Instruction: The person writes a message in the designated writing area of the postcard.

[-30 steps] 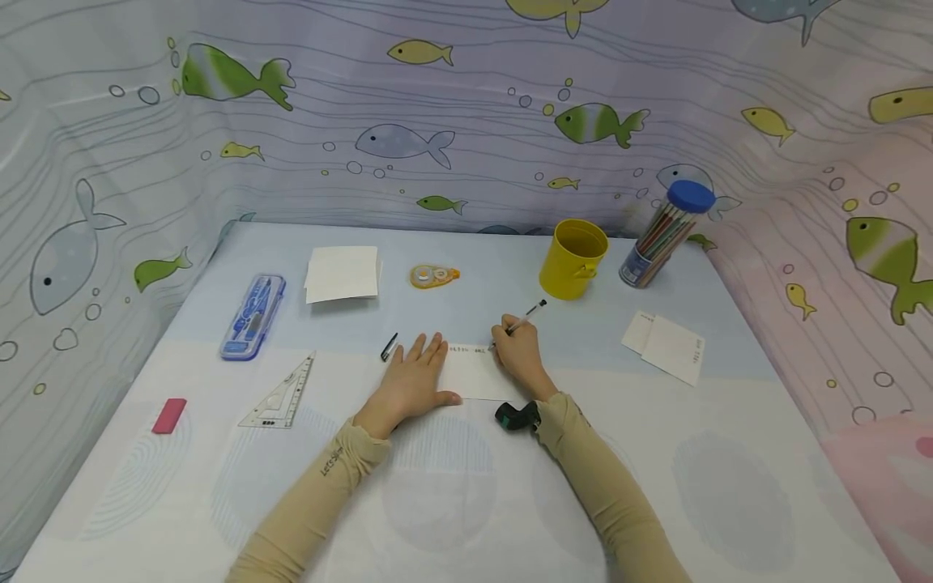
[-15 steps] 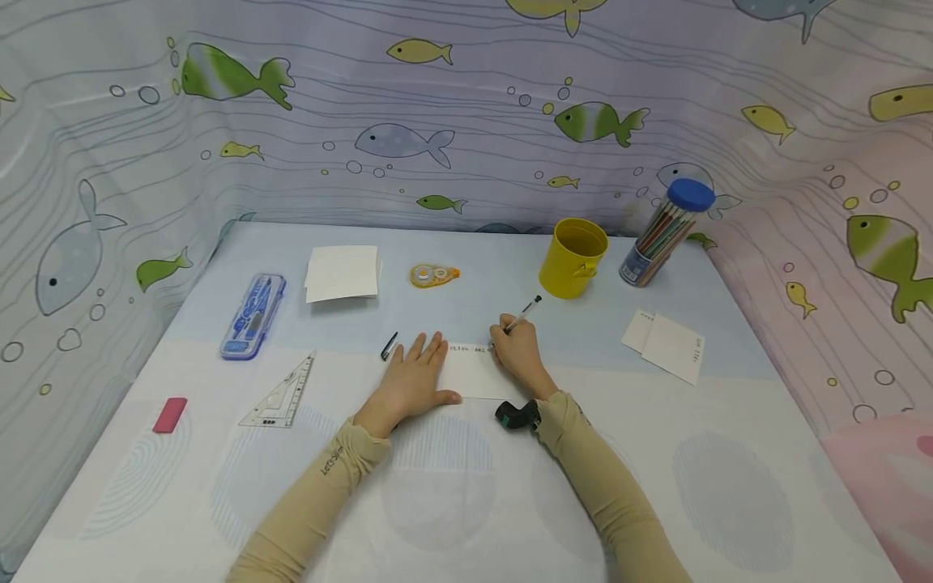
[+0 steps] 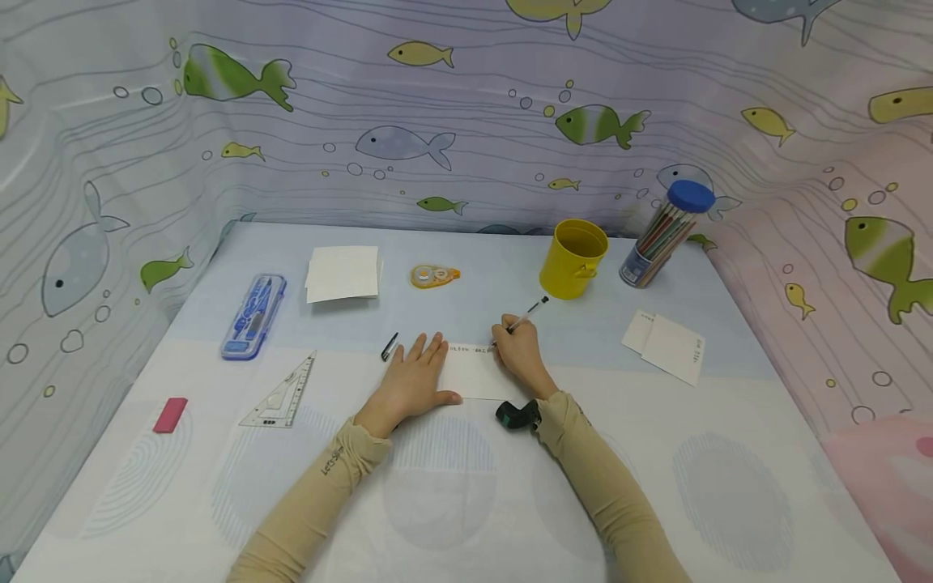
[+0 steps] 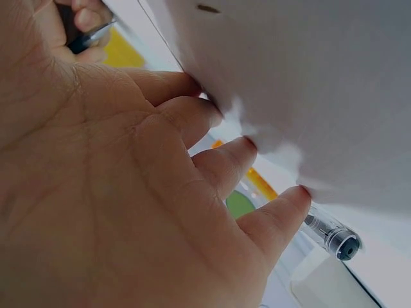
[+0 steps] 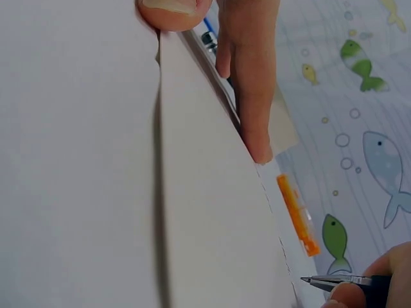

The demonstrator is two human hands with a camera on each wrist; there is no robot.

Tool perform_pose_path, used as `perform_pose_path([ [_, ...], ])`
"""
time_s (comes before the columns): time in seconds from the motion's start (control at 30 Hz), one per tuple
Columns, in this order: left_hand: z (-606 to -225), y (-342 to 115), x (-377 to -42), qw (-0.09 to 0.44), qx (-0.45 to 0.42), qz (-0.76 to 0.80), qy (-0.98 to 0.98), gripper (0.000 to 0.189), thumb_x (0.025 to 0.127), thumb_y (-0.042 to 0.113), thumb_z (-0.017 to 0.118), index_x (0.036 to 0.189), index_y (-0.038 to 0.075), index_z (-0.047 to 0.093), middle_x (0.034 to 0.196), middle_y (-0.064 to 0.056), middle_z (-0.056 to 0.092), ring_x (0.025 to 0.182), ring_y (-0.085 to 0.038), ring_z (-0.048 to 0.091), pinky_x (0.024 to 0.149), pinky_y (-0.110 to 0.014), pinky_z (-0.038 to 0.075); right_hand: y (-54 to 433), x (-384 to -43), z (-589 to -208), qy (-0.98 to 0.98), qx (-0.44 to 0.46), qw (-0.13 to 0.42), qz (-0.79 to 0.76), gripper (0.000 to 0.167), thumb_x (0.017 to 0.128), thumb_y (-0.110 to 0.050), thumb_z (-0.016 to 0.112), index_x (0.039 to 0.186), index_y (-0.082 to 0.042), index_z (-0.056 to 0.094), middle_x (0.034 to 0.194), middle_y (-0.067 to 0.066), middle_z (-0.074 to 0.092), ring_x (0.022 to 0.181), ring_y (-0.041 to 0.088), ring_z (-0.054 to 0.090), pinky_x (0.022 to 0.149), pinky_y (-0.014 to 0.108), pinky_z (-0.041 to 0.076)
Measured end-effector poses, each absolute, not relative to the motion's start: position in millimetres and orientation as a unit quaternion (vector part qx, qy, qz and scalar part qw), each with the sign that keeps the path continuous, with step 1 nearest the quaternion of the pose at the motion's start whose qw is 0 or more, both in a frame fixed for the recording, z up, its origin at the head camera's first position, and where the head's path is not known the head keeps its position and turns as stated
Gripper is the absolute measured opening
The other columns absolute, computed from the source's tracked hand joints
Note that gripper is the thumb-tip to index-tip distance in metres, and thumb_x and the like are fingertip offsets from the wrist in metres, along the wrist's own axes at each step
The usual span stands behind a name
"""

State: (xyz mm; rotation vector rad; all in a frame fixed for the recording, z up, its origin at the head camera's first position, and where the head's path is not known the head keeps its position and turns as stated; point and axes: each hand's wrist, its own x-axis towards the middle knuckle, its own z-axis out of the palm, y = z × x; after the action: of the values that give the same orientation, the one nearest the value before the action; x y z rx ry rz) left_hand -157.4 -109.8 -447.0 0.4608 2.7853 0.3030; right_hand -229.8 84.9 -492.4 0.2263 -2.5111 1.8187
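My right hand [image 3: 519,350] pinches a black-tipped clear pen [image 3: 532,311] in a writing grip, over the top edge of a white card [image 3: 475,377]. A short line of small dark handwriting runs along that edge. In the right wrist view the pen's metal point [image 5: 308,280] is close to the writing. My left hand [image 3: 410,382] rests flat on the card's left part with fingers spread and thumb along the lower edge. Just beyond its fingertips lies the pen cap [image 3: 389,346], its clear end [image 4: 335,239] showing in the left wrist view.
Behind the hands stand a stack of blank cards [image 3: 342,274], correction tape [image 3: 433,276], a yellow bucket [image 3: 567,267] and a pencil jar [image 3: 659,243]. Written cards [image 3: 674,348] lie right. A blue case [image 3: 253,317], set square [image 3: 283,397] and pink eraser [image 3: 171,414] are left.
The pen's upper end dips left, then swings back right as its tip shifts slightly rightward along the writing. My left hand stays in place on the card.
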Motion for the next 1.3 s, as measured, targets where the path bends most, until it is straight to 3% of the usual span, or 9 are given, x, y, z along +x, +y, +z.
perform_pose_path([
  [1.3,-444.8,-109.8,-156.4,0.149,0.161,0.103,0.970,0.097,0.085,0.058,0.062,0.153,0.001,0.023,0.162,-0.015,0.017,0.150,-0.038,0.012,0.117,-0.062,0.016,84.1,-229.7,-490.0,-0.833,0.095,0.028,0.544,0.037,0.090,-0.003,0.045,0.056,-0.013,0.033,0.040,-0.003,0.038,0.035,0.012,0.042,0.038,0.021,0.025],
])
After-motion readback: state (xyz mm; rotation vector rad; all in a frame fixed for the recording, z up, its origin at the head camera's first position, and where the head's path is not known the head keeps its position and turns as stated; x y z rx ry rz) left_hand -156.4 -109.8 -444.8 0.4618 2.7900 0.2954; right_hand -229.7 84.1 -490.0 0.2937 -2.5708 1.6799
